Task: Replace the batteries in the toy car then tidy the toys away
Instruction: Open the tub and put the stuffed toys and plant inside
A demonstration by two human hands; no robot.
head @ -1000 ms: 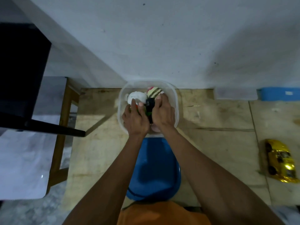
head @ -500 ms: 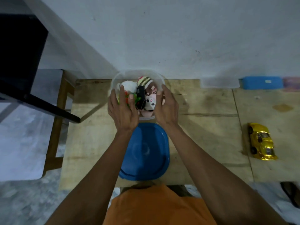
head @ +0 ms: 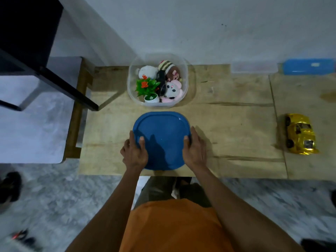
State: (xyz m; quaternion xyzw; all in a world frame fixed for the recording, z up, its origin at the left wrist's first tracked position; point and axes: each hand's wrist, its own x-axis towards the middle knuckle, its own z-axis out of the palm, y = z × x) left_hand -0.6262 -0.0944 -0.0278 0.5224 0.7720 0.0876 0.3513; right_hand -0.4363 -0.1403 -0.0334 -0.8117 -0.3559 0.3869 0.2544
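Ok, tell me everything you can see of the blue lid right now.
The blue lid is a rounded-square piece of glossy plastic, as it looks, with a raised ridge running just inside its edge. It lies flat on the wooden table, near the front edge, just in front of the clear toy container and apart from it. The left hand grips its left edge, thumb on top; the right hand grips its right edge likewise. Arm shadows fall across its surface.
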